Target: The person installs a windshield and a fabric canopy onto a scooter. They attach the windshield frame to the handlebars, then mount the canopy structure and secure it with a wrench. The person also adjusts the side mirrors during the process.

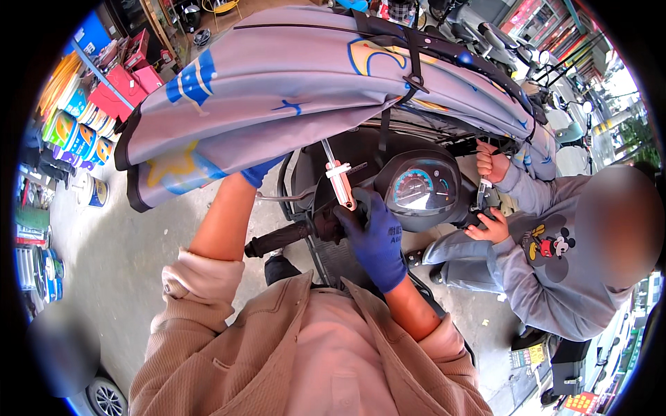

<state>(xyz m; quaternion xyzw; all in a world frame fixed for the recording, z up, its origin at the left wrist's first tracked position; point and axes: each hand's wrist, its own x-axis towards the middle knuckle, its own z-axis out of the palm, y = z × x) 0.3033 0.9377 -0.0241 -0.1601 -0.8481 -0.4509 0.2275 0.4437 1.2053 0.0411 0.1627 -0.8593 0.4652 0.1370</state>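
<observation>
A grey scooter canopy (298, 90) with blue and yellow pictures spreads over the front of a scooter. My left hand (263, 171), in a blue glove, reaches under its near edge; the fingers are hidden there. My right hand (374, 243), in a blue glove with dark fingertips, is closed around the lower end of a white and orange-red clamp (340, 186). A thin metal rod (327, 149) rises from this clamp toward the canopy. Right beside the hand are the black left handlebar grip (281, 239) and the round dashboard (421, 187).
At the right a person in a grey sweatshirt (548, 243) has both bare hands at the scooter's other handlebar (479, 201). Paint buckets (83, 139) and red boxes (118, 90) stand at the far left. Parked scooters (485, 41) line the back right. A car wheel (106, 399) shows lower left.
</observation>
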